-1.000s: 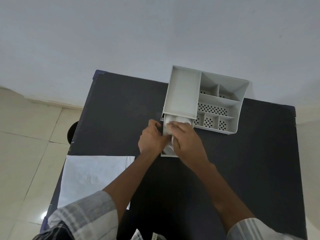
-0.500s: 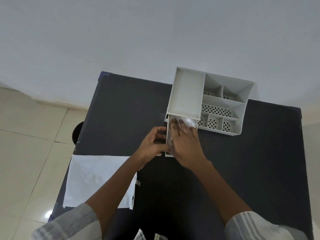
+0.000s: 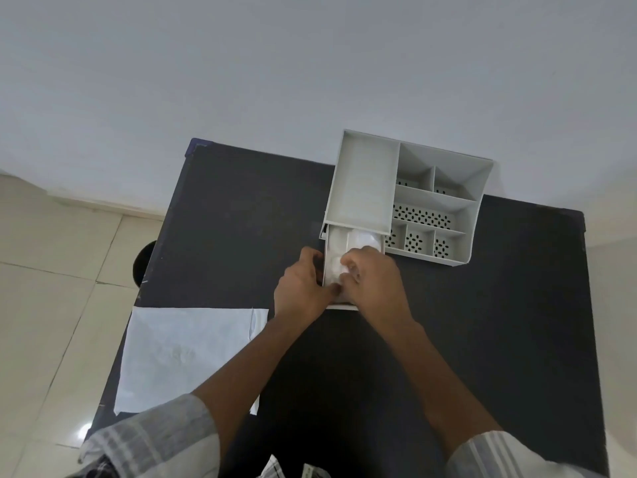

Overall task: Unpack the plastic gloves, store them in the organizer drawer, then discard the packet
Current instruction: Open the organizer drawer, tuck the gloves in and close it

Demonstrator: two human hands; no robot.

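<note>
A white desk organizer (image 3: 475, 208) stands at the back of the dark table. Its drawer (image 3: 341, 307) is pulled out toward me, under the organizer's left compartment. Crumpled clear plastic gloves (image 3: 358, 238) lie inside the drawer. My right hand (image 3: 375, 281) is curled over the drawer, fingers bent down onto the gloves. My left hand (image 3: 301, 288) holds the drawer's left wall, thumb at the front corner. The flat white packet (image 3: 179, 353) lies on the table's left front part.
The dark table (image 3: 241, 219) stands against a pale wall. Tiled floor (image 3: 51, 305) lies to the left, where a dark round object (image 3: 141, 263) shows past the table's edge. The organizer's right compartments have perforated bottoms.
My right hand's fingers went from flat on the gloves to curled over them. My left hand closed in on the drawer's left wall again.
</note>
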